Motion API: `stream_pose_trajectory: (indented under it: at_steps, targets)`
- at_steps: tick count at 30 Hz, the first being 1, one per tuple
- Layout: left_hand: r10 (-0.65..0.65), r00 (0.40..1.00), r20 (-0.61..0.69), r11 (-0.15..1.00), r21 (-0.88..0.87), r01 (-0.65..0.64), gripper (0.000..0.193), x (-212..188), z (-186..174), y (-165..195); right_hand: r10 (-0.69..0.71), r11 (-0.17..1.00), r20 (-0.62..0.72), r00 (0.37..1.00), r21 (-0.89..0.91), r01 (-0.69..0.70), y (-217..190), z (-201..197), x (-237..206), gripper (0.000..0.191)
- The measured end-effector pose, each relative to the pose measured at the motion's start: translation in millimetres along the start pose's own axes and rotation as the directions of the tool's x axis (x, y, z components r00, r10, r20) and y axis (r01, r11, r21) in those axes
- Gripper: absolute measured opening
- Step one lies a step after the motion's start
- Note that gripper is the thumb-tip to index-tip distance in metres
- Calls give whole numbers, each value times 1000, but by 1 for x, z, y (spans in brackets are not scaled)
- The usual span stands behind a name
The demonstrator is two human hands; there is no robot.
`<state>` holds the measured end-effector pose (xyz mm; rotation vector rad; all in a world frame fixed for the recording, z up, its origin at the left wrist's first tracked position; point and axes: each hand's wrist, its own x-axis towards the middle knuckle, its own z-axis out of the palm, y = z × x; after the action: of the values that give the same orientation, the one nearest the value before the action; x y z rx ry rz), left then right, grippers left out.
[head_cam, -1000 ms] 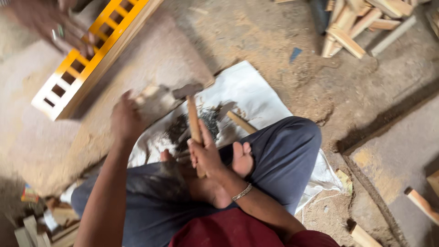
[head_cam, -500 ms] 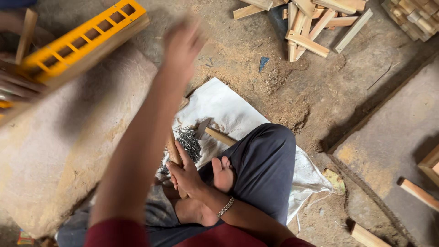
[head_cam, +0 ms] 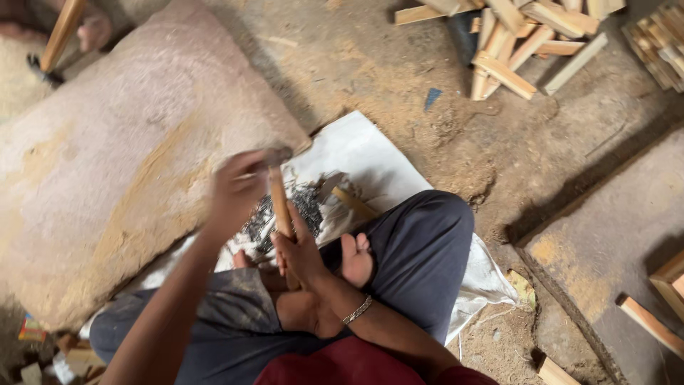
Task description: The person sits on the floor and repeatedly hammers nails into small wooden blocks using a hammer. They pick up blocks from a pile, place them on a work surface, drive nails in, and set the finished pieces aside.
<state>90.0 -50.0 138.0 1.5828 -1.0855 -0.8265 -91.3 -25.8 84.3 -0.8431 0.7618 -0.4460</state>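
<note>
Currently my right hand (head_cam: 299,253) is wrapped around the wooden handle of the hammer (head_cam: 279,203), fingers closed on the lower shaft so the head stands up and away from my lap. The grip sits low on the handle, which I judge gives the head a longer swing. My left hand (head_cam: 239,189) is blurred with motion beside the hammer head; I cannot tell whether its fingers are spread or curled, nor whether they hold anything.

I sit cross-legged, and my bare foot (head_cam: 356,258) rests just beside the right hand. A pile of dark nails (head_cam: 303,203) lies on the white sack (head_cam: 370,153) spread under my legs, directly behind the hammer; the sack probably keeps the nails out of the sawdust and within reach of either hand.

A large flat stone slab (head_cam: 121,164) lies to my left, touching the sack's edge, placed close enough to serve as a firm working surface. Short wooden sticks (head_cam: 513,50) are heaped well apart at the top of the view, on the dirt floor (head_cam: 456,135)
</note>
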Motion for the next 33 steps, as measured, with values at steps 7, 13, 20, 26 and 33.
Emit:
stream_pose_trajectory:
  at_steps: [7,13,20,26,33]
  targets:
    - [-44,637,-770,909,234,345,10,-248,-194,-65,72,997,-171,983,5,-72,16,4,10,82]
    - [-12,260,-966,616,197,762,16,-437,-262,-161,83,995,-89,993,-40,-86,25,-2,18,84]
    - [-278,512,-813,504,330,798,32,-458,-232,-149,72,997,56,996,-38,-70,24,19,-5,83]
    - [-320,800,-507,315,740,594,21,-434,-233,-131,58,997,33,998,-57,-56,19,22,-4,82]
    - [-163,646,-746,905,147,398,14,-410,-271,-114,66,995,6,998,-71,-66,13,24,-3,83]
